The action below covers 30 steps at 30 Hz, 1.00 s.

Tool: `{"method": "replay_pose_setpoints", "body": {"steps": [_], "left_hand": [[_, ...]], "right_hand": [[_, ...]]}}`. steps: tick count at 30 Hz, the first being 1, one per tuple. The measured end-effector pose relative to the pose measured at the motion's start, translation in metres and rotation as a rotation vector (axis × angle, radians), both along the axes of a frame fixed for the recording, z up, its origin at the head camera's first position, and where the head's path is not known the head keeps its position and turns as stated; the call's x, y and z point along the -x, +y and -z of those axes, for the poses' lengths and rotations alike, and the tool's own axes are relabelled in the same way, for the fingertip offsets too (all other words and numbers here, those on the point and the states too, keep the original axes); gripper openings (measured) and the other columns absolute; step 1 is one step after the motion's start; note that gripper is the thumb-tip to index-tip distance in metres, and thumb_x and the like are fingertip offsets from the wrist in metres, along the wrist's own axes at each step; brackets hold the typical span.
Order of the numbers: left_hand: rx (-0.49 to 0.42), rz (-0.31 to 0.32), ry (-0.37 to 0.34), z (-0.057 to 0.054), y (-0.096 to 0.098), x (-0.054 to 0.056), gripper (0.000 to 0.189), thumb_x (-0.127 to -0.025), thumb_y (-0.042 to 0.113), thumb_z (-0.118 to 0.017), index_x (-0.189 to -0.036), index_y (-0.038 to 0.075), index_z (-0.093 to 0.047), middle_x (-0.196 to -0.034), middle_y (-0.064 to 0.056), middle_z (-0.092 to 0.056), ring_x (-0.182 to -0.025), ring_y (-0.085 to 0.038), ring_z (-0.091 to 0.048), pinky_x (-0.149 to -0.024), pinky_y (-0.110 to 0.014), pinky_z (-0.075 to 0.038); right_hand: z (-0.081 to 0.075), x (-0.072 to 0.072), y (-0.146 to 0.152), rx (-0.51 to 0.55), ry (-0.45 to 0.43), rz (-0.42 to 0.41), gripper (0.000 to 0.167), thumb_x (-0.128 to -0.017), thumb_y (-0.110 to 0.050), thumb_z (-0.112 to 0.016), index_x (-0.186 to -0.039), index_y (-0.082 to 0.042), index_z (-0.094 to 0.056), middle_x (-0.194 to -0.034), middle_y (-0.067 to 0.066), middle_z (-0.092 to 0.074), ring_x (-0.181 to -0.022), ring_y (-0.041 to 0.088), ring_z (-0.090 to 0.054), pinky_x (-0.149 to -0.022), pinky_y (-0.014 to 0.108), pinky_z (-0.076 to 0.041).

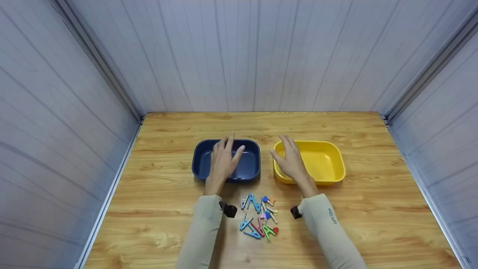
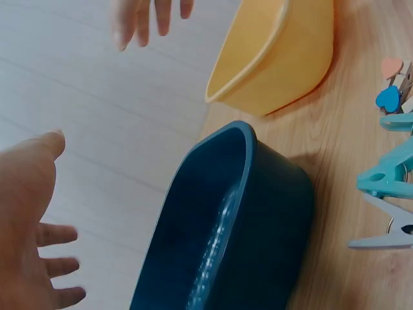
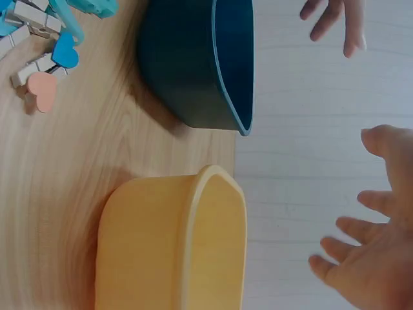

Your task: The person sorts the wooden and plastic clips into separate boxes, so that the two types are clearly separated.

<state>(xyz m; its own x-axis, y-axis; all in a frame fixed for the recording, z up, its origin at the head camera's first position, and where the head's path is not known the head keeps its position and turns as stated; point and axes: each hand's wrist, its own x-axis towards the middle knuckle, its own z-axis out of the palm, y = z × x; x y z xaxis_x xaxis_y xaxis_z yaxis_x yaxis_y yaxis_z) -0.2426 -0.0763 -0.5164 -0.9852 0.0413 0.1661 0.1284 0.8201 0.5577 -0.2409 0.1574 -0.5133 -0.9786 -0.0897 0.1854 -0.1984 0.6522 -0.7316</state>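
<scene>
On a clock face centred on the loose scatter of small clips, with twelve at the back wall, a deep navy-blue plastic bin with rounded corners (image 1: 246, 165) stood at eleven o'clock on the wood-grain bench (image 1: 160, 186). A bright yellow plastic bin of similar shape (image 1: 328, 164) stood between one and two, just beside the blue one but not touching it.

The left hand (image 1: 223, 158) hung over the navy bin, fingers extended and thumb apart, its grip loose and holding nothing. The right hand (image 1: 292, 161) hung over the nine o'clock side of the yellow bin, its grip likewise spread and bare. In the wrist views a gap showed between each hand and the bin nearest it.

Within the scatter, a grey plastic clip (image 1: 242, 203) lay toward ten or eleven, a wooden clip's orange heart (image 1: 272, 200) at one, a green plastic clip (image 1: 267, 232) at five with a red heart (image 1: 275, 230) beside it, and a light-blue plastic clip (image 1: 253, 235) between six and seven.

Pale sleeves (image 1: 203, 228) covered both forearms, with small dark lettering on the right one.
</scene>
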Motion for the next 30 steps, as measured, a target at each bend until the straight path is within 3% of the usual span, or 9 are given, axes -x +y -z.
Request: {"method": "replay_pose_setpoints", "body": {"steps": [6,12,18,25,30], "left_hand": [[-0.137,0.01,-0.031,0.007,-0.017,0.0,0.048,-0.095,0.039,-0.054,-0.132,0.009,-0.054,-0.126,-0.012,-0.056,-0.118,-0.03,-0.051,-0.1,-0.045,-0.041],[-0.239,-0.003,0.016,0.015,-0.036,0.0,0.034,-0.093,0.019,-0.06,-0.122,0.002,-0.059,-0.11,-0.013,-0.062,-0.107,-0.029,-0.057,-0.096,-0.043,-0.044],[-0.276,-0.052,0.018,0.021,-0.056,-0.001,0.033,-0.091,0.009,-0.061,-0.122,-0.001,-0.058,-0.107,-0.015,-0.063,-0.104,-0.029,-0.058,-0.094,-0.043,-0.045],[-0.334,-0.132,0.001,0.034,-0.077,-0.005,0.036,-0.09,0.0,-0.056,-0.125,-0.004,-0.054,-0.112,-0.021,-0.061,-0.107,-0.032,-0.056,-0.095,-0.043,-0.045],[-0.362,-0.18,0.031,0.04,-0.089,-0.007,0.036,-0.089,-0.005,-0.053,-0.125,-0.005,-0.054,-0.113,-0.022,-0.061,-0.109,-0.034,-0.055,-0.098,-0.043,-0.042]], "right_hand": [[0.004,-0.003,0.006,0.253,0.051,-0.016,0.039,-0.092,-0.019,-0.064,-0.127,-0.004,-0.055,-0.118,0.016,-0.059,-0.106,0.03,-0.057,-0.091,0.042,-0.048],[0.008,-0.006,0.011,0.373,0.048,-0.022,0.033,-0.091,-0.022,-0.065,-0.117,-0.004,-0.061,-0.106,0.015,-0.063,-0.094,0.02,-0.059,-0.079,0.025,-0.048],[0.009,-0.014,0.011,0.39,0.002,-0.029,0.029,-0.091,-0.018,-0.065,-0.115,-0.002,-0.061,-0.106,0.014,-0.064,-0.096,0.023,-0.058,-0.08,0.025,-0.047],[-0.018,-0.04,0.003,0.35,0.009,-0.073,0.029,-0.091,-0.009,-0.063,-0.115,0.006,-0.059,-0.106,0.019,-0.064,-0.096,0.027,-0.059,-0.08,0.028,-0.048],[-0.015,-0.047,0.005,0.343,0.002,-0.084,0.027,-0.091,-0.008,-0.064,-0.115,0.005,-0.06,-0.105,0.017,-0.065,-0.095,0.025,-0.059,-0.078,0.024,-0.048]]}}
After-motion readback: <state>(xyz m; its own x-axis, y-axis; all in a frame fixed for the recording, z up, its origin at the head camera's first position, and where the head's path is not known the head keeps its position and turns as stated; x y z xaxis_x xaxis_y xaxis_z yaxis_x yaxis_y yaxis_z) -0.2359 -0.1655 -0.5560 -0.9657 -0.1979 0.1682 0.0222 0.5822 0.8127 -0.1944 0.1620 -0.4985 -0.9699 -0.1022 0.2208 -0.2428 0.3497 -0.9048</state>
